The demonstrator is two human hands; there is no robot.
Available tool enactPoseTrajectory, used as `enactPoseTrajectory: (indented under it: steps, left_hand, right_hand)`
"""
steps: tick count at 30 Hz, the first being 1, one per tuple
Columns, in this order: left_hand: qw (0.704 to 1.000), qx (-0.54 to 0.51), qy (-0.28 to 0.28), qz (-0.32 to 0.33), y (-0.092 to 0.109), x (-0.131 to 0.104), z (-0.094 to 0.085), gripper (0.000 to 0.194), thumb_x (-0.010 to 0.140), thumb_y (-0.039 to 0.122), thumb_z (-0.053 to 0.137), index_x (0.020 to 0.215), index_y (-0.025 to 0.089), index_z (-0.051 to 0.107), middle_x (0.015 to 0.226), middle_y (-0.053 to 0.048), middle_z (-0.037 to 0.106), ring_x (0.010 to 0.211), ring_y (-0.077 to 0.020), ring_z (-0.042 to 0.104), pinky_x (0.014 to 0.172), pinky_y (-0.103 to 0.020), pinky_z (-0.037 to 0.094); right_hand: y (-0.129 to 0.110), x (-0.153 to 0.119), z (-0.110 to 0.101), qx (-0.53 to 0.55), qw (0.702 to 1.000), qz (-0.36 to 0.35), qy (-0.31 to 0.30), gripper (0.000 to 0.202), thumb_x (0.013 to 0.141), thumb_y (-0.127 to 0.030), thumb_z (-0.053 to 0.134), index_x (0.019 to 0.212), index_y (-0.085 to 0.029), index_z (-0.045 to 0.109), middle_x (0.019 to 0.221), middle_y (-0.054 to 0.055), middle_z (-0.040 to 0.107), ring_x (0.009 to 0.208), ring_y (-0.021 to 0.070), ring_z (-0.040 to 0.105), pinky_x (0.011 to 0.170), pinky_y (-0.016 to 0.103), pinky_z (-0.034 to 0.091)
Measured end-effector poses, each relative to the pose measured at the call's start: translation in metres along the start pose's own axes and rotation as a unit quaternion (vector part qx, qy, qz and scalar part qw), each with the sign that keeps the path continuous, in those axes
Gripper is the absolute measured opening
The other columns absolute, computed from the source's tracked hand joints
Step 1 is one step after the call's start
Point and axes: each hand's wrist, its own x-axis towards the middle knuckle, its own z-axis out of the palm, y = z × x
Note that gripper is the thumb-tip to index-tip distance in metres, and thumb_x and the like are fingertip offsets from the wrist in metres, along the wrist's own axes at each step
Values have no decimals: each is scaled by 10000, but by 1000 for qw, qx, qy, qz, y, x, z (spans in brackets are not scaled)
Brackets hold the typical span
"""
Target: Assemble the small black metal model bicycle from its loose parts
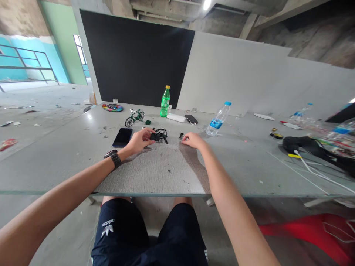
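Observation:
My left hand (pixel 141 139) is closed on a small black block-shaped piece (pixel 155 137), held just above the table. Right beside that piece is a black miniature bicycle part with a spoked wheel (pixel 161 133). A short distance to the right, my right hand (pixel 190 140) pinches at the tabletop, its fingertips at a small black and silvery part (pixel 181 136). Whether the fingers grip that part or only touch it is too small to make out. Farther back on the left, a green model bicycle (pixel 134 117) stands upright near a small dark green piece (pixel 148 122).
A phone (pixel 122 137) lies left of my left hand. Behind stand a green soda bottle (pixel 165 102), a white power bank (pixel 176 118) and a dark phone (pixel 191 119). A water bottle (pixel 218 119) leans on the right. Black straps and cables (pixel 307 147) lie far right.

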Motion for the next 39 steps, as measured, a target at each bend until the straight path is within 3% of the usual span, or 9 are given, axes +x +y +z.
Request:
enactPoseTrajectory:
  steps: [11, 16, 19, 23, 28, 39]
  left_hand:
    - [1000, 2, 5, -4, 5, 0, 1, 387, 795, 285, 790, 1142, 205, 638, 879, -28, 691, 814, -178, 668, 799, -349, 568]
    - [1000, 8, 3, -6, 5, 0, 0, 380, 797, 283, 785, 1138, 206, 637, 877, -32, 690, 819, -182, 667, 802, -351, 569]
    - [1000, 14, 2, -3, 3, 0, 0, 393, 798, 303, 786, 1149, 209, 637, 882, -32, 687, 809, -180, 661, 793, -352, 567]
    - [1000, 15, 1, -1, 2, 1, 0, 392, 800, 319, 785, 1146, 205, 638, 872, -29, 682, 794, -174, 652, 781, -345, 560]
    - [1000, 14, 2, -5, 4, 0, 0, 390, 799, 304, 787, 1146, 204, 641, 863, -24, 676, 784, -167, 645, 770, -328, 551]
    - [1000, 11, 7, -9, 6, 0, 1, 374, 792, 292, 791, 1121, 203, 636, 869, -28, 682, 790, -171, 660, 767, -332, 563]
  right_hand:
    - [-13, 5, 12, 20, 1000, -20, -7, 177, 894, -355, 682, 888, -195, 757, 825, 59, 738, 742, 168, 627, 653, 245, 380]
    - [-15, -5, 2, 55, 998, -27, 32, 257, 976, -407, 563, 1039, -204, 707, 895, 66, 740, 742, 178, 622, 665, 258, 398]
    - [-10, -11, -9, 79, 994, -42, 66, 265, 1028, -284, 445, 1060, -208, 697, 1010, 77, 756, 832, 184, 649, 738, 269, 426]
    - [-6, -13, -14, 72, 996, -51, 31, 197, 963, -221, 556, 964, -210, 752, 1015, 76, 774, 906, 201, 673, 803, 287, 453]
    - [-8, -10, -10, 74, 994, -78, -7, 203, 930, -234, 613, 1025, -241, 792, 1002, 60, 783, 909, 216, 680, 805, 310, 478]
    - [-3, -7, -6, 56, 996, -71, -29, 237, 890, -237, 660, 1063, -298, 810, 945, 54, 751, 820, 191, 648, 740, 273, 466]
